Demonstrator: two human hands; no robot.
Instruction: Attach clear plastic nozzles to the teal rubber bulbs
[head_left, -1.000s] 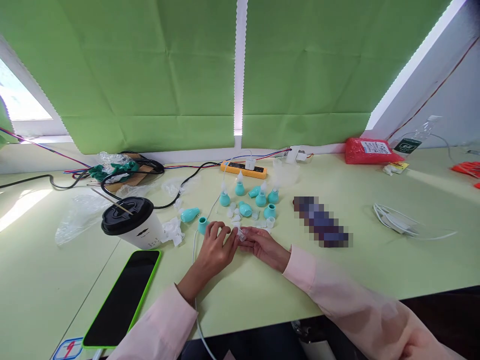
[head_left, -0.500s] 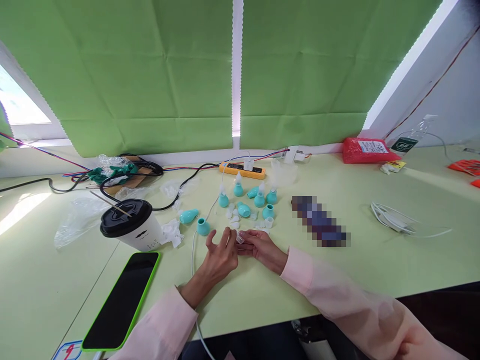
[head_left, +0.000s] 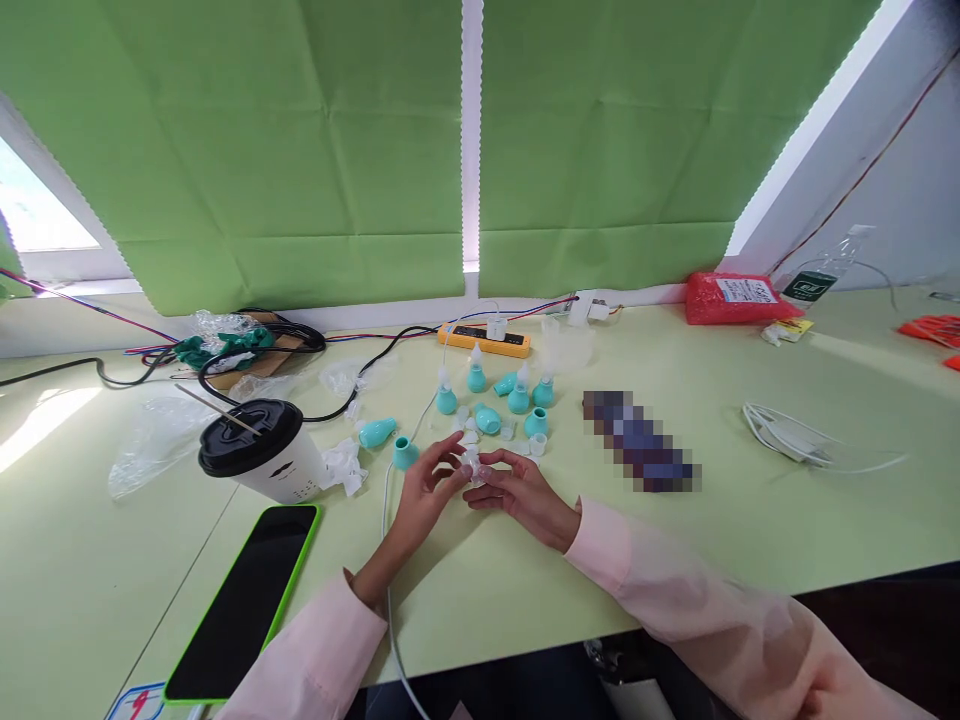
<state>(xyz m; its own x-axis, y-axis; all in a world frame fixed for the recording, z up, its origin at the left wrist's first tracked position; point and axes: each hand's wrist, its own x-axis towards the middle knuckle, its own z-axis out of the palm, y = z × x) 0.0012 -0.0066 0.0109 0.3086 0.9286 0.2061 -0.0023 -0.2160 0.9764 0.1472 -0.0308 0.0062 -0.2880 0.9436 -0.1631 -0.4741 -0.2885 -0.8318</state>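
Observation:
Between the fingertips of both hands is a small clear plastic piece [head_left: 471, 462]. My left hand [head_left: 429, 490] pinches it from the left, and my right hand [head_left: 521, 492] grips it from the right. Just beyond them, several teal bulbs stand or lie on the table, among them an open-topped bulb [head_left: 406, 453] beside my left hand and a bulb lying on its side [head_left: 487, 419]. Some upright bulbs, such as the one at the back [head_left: 476, 377], carry clear pointed tips. Small translucent caps [head_left: 538, 444] are scattered among them.
A lidded paper cup [head_left: 274, 465] and a green-edged phone [head_left: 244, 605] are at the left. Behind the bulbs sits an orange power strip [head_left: 484, 341]. A white cable [head_left: 386, 560] runs past my left wrist. A pixelated object [head_left: 637, 440] lies right of the bulbs.
My left hand has turned and shifted slightly left, its thumb and fingers now around the clear piece. The piece has moved slightly left and up, with my right hand still on it.

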